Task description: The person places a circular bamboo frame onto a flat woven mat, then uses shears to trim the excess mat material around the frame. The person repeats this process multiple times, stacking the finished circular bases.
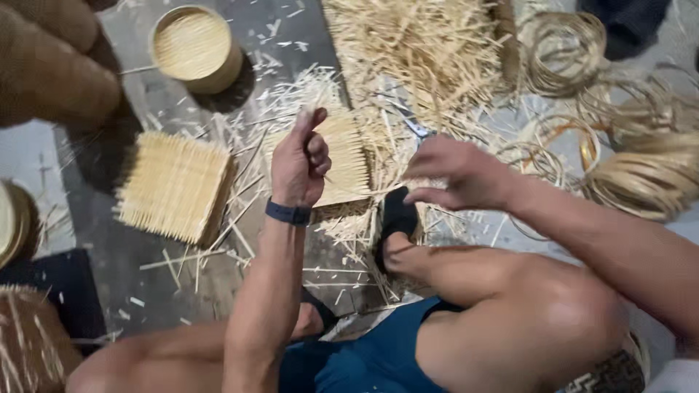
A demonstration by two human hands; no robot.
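Bamboo sticks (348, 156) are lined up as a flat mat on the floor (145, 255), partly hidden by the left hand (300, 164), fisted, thumb up, apparently pinching one stick. Right hand (455, 175) hovers beside, fingers loosely curled, nothing gripped. Sticks judged light, stiff, brittle; best pinched mid-length. Finished square block (175, 185) lies left, loose pile (422, 51) behind.

Right hand (455, 175): blurred, so you cannot tell what your fingers pinch.
Scissors (413, 125): mostly buried under loose sticks (422, 51).
Left hand (300, 161): your fist's grip faces away, contents unseen.
Round basket (11, 222): cut by left edge.
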